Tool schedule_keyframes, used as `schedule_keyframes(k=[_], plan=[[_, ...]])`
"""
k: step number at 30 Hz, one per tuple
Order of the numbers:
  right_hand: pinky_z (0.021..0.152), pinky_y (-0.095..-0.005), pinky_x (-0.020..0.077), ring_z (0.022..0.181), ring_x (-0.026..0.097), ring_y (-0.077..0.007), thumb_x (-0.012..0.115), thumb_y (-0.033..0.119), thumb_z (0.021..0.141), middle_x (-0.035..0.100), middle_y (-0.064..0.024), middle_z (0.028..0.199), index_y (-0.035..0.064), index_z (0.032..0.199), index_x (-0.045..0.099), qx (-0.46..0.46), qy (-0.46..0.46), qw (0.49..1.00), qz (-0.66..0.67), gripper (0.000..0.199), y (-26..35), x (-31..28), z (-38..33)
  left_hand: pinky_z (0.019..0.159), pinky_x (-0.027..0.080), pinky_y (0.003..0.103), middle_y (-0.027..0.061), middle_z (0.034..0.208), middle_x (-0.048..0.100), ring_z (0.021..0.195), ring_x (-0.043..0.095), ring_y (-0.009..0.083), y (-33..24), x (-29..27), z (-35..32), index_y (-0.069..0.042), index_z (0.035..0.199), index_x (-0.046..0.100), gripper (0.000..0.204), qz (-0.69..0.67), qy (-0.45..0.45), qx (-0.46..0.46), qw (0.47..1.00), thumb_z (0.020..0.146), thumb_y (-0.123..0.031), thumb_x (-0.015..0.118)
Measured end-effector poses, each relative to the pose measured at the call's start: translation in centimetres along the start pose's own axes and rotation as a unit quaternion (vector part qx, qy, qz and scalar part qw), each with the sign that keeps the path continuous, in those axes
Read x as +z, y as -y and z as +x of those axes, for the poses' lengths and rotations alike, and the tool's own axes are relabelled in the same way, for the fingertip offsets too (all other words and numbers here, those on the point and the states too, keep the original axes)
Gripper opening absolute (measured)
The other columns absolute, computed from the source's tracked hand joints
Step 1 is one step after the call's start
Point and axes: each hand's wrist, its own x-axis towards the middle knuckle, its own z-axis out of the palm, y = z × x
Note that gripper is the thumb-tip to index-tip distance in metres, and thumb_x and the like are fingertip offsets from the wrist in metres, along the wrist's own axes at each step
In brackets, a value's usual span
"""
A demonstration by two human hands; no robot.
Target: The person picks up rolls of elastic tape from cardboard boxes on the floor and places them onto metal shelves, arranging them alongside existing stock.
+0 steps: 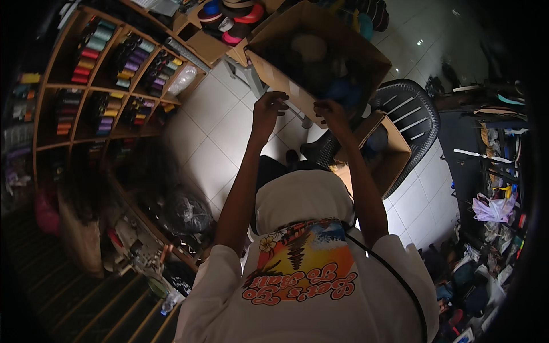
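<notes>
Facing inward, left hand (270, 107) and right hand (333, 114) curl half-closed near the far cardboard box (275, 73); can't tell if anything's held.

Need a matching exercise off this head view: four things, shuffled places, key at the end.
1. Large open brown cardboard box
2. Smaller open brown cardboard box
3. Multicoloured thread spools
4. Lilac plastic bag

A. In the wooden shelf's compartments
B. At the picture's right side
C. Just ahead of the left hand and right hand
D. On the black plastic chair

Pairs: 1-C, 2-D, 3-A, 4-B
</notes>
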Motion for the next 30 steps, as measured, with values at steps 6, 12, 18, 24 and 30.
schedule_keyframes(k=[6,12,18,24,30], plan=[[0.079,-0.0341,0.0485,0.088,0.065,-0.0251,0.066,0.019,0.079,0.067,-0.0176,0.097,-0.0014,0.107,0.063,0.017,-0.108,0.992,-0.070,0.035,1.4,1.1,9.1,0.079,0.050,0.032,0.0127,0.104,0.065,0.092,0.063,0.0197,2.5,-0.8,13.6,0.002,0.110,0.059,0.024,0.074,0.032,0.028,0.996,0.088,-0.009,0.055],[0.084,-0.0379,0.0484,0.095,0.063,-0.0334,0.065,0.018,0.078,0.065,-0.0198,0.103,-0.0014,0.114,0.058,0.063,-0.213,0.967,-0.126,0.041,-1.4,1.7,17.2,0.089,0.046,0.039,0.0205,0.106,0.063,0.097,0.061,0.0344,5.8,0.5,25.4,0.001,0.109,0.058,0.029,0.195,0.048,-0.007,0.980,0.084,-0.012,0.061],[0.091,-0.0428,0.0438,0.108,0.056,-0.0376,0.069,0.020,0.076,0.058,-0.0235,0.114,-0.0015,0.120,0.049,0.056,-0.298,0.932,-0.198,0.054,-3.5,2.0,26.2,0.092,0.043,0.045,0.0243,0.113,0.056,0.109,0.054,0.0399,9.8,1.6,34.4,0.004,0.118,0.049,0.038,0.328,0.056,-0.024,0.943,0.087,-0.017,0.056],[0.093,-0.0447,0.0413,0.106,0.051,-0.0442,0.076,0.025,0.070,0.053,-0.0285,0.111,-0.0082,0.115,0.048,0.111,-0.273,0.910,-0.293,0.063,-7.3,2.1,32.9,0.100,0.038,0.045,0.0283,0.130,0.047,0.119,0.048,0.0408,16.6,2.2,41.2,0.008,0.133,0.037,0.057,0.416,0.134,-0.146,0.888,0.093,-0.031,0.048],[0.094,-0.0457,0.0412,0.110,0.051,-0.0422,0.076,0.042,0.071,0.053,-0.0284,0.115,-0.0083,0.121,0.044,0.258,-0.200,0.926,-0.190,0.078,-13.0,0.7,37.6,0.109,0.025,0.050,0.0302,0.137,0.039,0.131,0.033,0.0438,22.7,3.4,42.9,0.009,0.133,0.037,0.063,0.544,0.109,-0.086,0.828,0.092,-0.038,0.050]])
